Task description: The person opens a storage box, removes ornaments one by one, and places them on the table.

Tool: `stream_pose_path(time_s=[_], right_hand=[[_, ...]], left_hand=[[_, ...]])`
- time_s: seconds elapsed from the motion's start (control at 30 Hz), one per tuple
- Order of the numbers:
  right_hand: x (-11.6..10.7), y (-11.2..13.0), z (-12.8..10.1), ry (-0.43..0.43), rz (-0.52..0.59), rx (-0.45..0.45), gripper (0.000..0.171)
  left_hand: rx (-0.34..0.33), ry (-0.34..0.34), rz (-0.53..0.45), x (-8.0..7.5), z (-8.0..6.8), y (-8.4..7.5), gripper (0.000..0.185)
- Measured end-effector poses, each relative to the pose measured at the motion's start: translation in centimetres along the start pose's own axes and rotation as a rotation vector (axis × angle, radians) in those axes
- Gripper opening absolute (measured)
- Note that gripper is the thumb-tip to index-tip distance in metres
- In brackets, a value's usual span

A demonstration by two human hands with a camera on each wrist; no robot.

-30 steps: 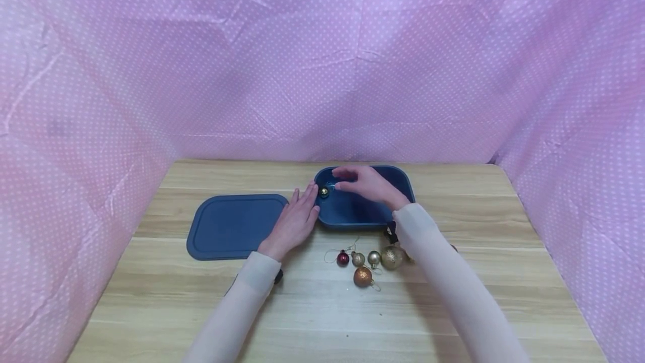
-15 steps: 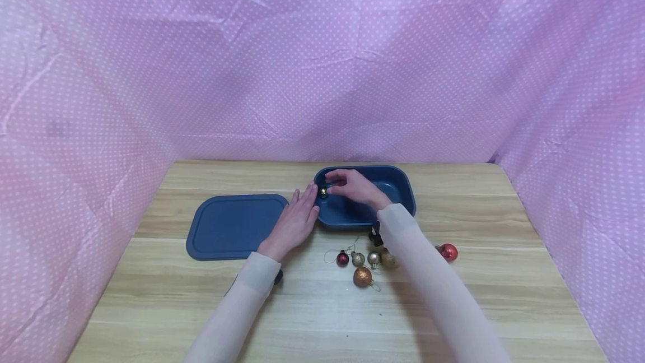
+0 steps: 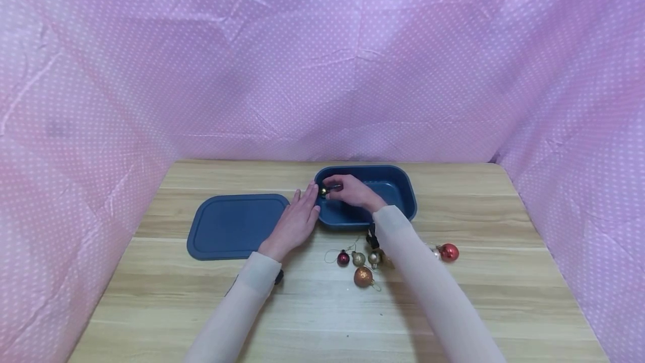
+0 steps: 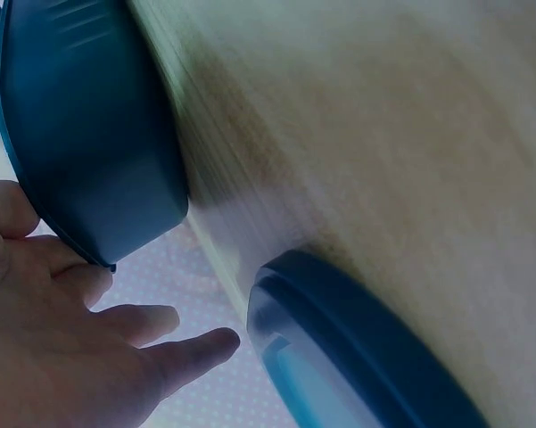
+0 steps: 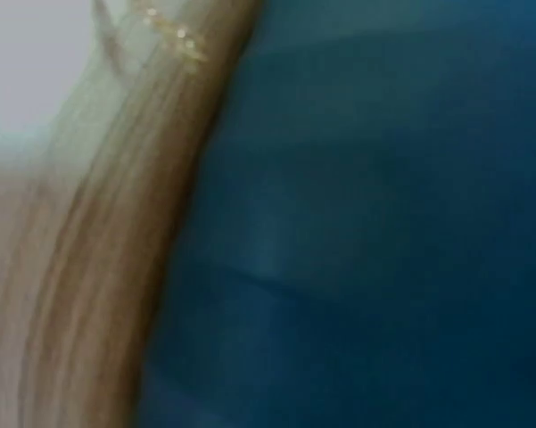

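Note:
A dark blue container [image 3: 398, 192] stands open on the wooden table [image 3: 322, 318]. My right hand [image 3: 346, 190] reaches into its left end and pinches a small gold ball [image 3: 323, 190] with curled fingers. My left hand [image 3: 298, 216] lies flat on the table, its straight fingers against the container's left wall. In the left wrist view the fingers [image 4: 134, 323] are spread beside the container [image 4: 89, 152] and the lid [image 4: 366, 357]. The right wrist view is a blur of the blue container wall [image 5: 383, 223]; no hand shows there.
The flat blue lid [image 3: 235, 226] lies left of the container. In front of it lie several small balls: dark red [image 3: 343, 257], two gold [image 3: 358, 259], copper [image 3: 363, 277], and a red one [image 3: 448, 252] to the right. Pink dotted cloth walls surround the table.
My right hand has moved left and down inside the container and closed its fingers on the small gold ball. Its sleeve uncovered the red ball. The left hand has stayed put.

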State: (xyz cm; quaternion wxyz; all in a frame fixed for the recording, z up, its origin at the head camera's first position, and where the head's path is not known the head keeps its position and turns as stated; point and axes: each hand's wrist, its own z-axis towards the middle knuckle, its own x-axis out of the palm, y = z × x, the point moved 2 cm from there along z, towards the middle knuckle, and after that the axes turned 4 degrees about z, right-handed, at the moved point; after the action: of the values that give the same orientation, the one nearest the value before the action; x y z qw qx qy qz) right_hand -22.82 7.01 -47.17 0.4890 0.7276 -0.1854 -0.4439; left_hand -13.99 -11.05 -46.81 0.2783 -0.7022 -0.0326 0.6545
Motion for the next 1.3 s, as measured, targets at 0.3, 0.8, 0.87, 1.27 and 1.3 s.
stream_pose_path(time_s=[0.3,0.8,0.87,1.27,1.3], right_hand=[[0.31,0.05,0.1,-0.031,-0.033,0.017,0.041],[0.7,-0.2,0.89,-0.1,-0.171,-0.016,0.032],[0.76,-0.23,0.91,-0.101,-0.188,-0.023,0.031],[0.21,0.11,0.42,-0.124,-0.218,-0.058,0.027],[0.03,0.2,0.32,-0.13,-0.214,-0.059,0.027]], left_hand=[[0.003,0.004,-0.008,-0.12,0.09,0.09,0.058],[-0.009,0.026,-0.035,-0.52,0.61,0.37,0.058],[-0.006,0.024,-0.037,-0.51,0.6,0.33,0.058],[0.006,0.029,-0.038,-0.34,0.69,0.55,0.059],[0.006,0.029,-0.042,-0.4,0.68,0.56,0.059]])
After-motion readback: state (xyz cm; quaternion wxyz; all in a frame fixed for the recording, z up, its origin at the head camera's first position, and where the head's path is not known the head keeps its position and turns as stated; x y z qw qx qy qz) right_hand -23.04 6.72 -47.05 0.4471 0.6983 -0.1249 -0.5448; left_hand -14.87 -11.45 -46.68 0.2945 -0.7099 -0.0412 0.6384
